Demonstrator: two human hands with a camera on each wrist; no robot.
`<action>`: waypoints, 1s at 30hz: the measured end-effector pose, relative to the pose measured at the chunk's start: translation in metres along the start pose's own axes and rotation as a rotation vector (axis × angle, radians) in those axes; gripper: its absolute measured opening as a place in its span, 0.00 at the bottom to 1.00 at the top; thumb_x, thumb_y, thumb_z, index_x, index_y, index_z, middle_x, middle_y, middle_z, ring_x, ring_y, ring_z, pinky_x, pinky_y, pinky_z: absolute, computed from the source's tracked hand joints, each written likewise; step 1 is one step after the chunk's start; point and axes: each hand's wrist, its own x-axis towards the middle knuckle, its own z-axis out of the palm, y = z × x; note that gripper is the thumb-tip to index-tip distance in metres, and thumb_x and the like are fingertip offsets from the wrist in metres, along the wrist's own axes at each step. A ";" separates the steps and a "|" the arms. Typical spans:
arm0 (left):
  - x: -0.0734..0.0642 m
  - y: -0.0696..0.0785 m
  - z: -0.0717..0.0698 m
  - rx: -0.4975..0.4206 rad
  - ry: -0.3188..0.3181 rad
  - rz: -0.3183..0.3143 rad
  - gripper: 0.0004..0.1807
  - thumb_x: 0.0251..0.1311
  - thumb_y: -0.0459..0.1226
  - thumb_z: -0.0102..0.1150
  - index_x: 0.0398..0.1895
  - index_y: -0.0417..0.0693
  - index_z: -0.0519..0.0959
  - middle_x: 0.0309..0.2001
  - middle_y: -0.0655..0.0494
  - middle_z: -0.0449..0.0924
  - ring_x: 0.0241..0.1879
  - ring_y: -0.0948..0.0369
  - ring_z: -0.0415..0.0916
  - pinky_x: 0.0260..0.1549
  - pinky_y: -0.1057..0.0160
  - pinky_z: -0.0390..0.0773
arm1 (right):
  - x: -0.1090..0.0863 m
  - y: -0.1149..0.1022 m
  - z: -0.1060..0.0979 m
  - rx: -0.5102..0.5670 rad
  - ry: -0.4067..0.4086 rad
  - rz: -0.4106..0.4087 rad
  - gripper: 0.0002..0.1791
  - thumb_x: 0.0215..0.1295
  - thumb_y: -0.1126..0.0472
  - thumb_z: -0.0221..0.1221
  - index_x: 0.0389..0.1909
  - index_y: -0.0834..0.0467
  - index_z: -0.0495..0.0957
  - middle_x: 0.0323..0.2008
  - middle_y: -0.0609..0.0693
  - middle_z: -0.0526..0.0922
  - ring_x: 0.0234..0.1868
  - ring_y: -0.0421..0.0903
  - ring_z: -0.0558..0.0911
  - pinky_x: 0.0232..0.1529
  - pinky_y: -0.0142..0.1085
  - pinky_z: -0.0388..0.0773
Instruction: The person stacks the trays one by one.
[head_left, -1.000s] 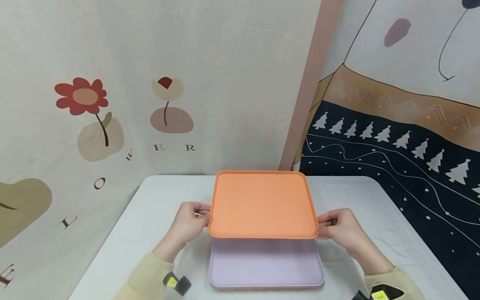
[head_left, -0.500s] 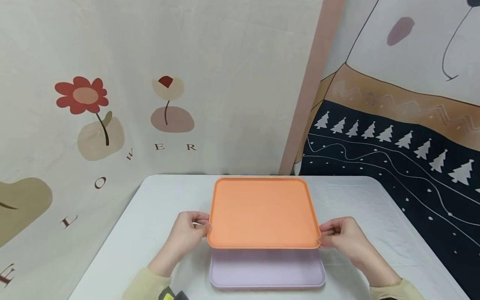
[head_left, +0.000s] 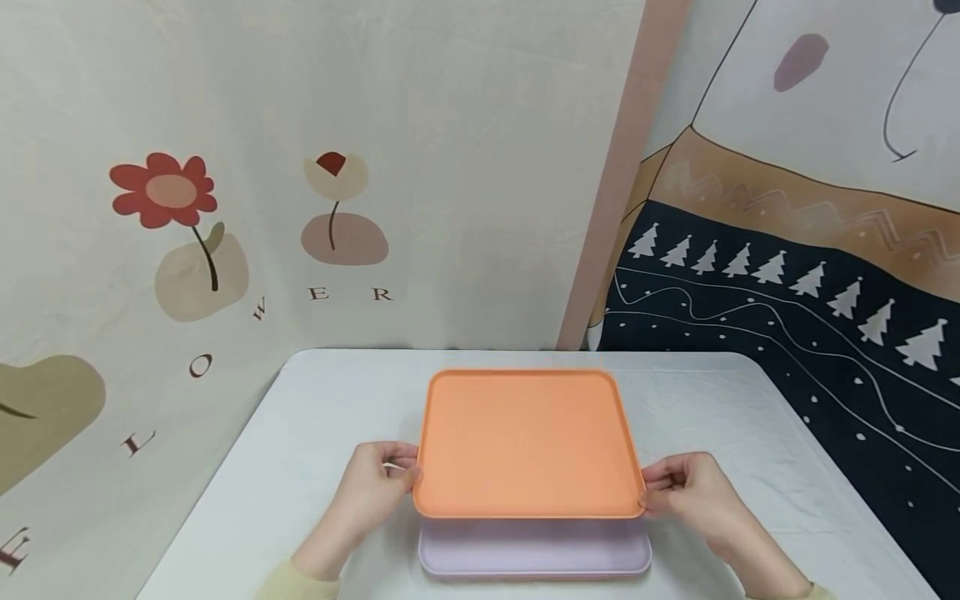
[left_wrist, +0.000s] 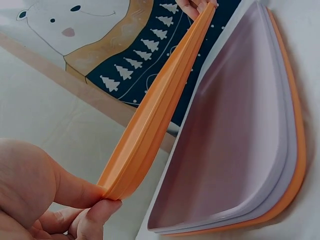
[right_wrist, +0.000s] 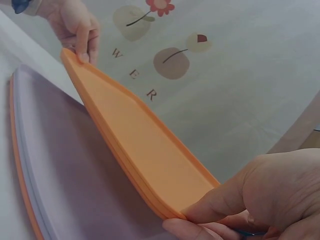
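My left hand point(head_left: 377, 486) pinches the left edge of an orange tray point(head_left: 528, 446) between thumb and fingers. At its right edge, near the front corner, my right hand point(head_left: 693, 498) pinches it the same way. The orange tray hangs in the air above a stack, apart from it. Topmost in that stack is a lavender tray point(head_left: 534, 550), whose back part the orange tray hides in the head view. Beneath it, the left wrist view shows another pale purple rim point(left_wrist: 286, 165) and a lower orange rim point(left_wrist: 300, 170).
A white cloth point(head_left: 315, 400) covers the table under the stack. Behind stands a pale hanging point(head_left: 465, 183) printed with flowers and letters. To the right is a dark printed hanging point(head_left: 750, 325) with white trees.
Both hands have brought the orange tray lower and nearer to me. It now covers more of the lavender tray, which stays in place.
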 end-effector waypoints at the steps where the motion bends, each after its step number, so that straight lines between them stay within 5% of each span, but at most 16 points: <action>1: -0.001 -0.001 0.000 0.002 -0.001 0.002 0.10 0.60 0.23 0.65 0.45 0.31 0.86 0.37 0.49 0.83 0.30 0.57 0.84 0.27 0.65 0.82 | -0.001 0.001 0.000 0.004 -0.006 -0.003 0.16 0.51 0.80 0.68 0.43 0.78 0.81 0.34 0.59 0.85 0.35 0.51 0.87 0.36 0.40 0.89; 30: -0.019 -0.016 0.007 0.014 -0.035 -0.031 0.12 0.60 0.24 0.66 0.47 0.31 0.85 0.37 0.49 0.83 0.31 0.56 0.85 0.30 0.64 0.85 | -0.016 0.028 0.005 0.026 -0.084 0.030 0.12 0.57 0.80 0.63 0.42 0.78 0.80 0.33 0.56 0.86 0.34 0.51 0.87 0.35 0.39 0.89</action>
